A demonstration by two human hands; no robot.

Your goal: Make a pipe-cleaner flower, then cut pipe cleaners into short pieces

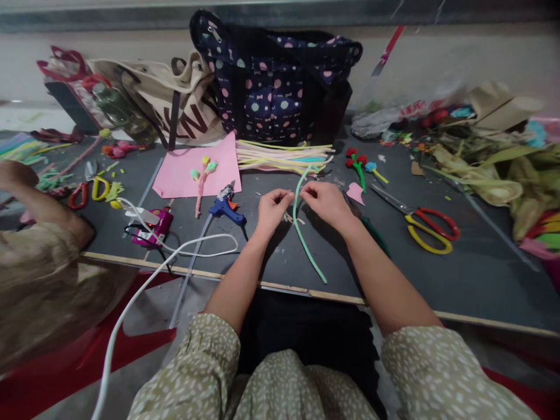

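A mint-green pipe cleaner (pixel 308 254) stands bent between my two hands, its top curling over and its lower end hanging toward the table's front edge. My left hand (pixel 272 211) pinches at its middle from the left, fingertips together. From the right, my right hand (pixel 329 204) closes thumb and finger on it at about the same height. Behind my hands lies a bundle of yellow, pink and blue pipe cleaners (pixel 280 157). A blue glue gun (pixel 227 209) rests left of my left hand. Small pale scraps (pixel 294 219) lie beneath my fingers.
Scissors with red and yellow handles (pixel 431 227) lie at right, near red pipe-cleaner flowers (pixel 356 158). On pink paper (pixel 175 169) rests a pink-stemmed flower (pixel 201 189). A magenta glue gun (pixel 153 227) and white cable (pixel 144 280) lie left, beside another person's arm (pixel 48 198). Bags (pixel 275 87) stand behind.
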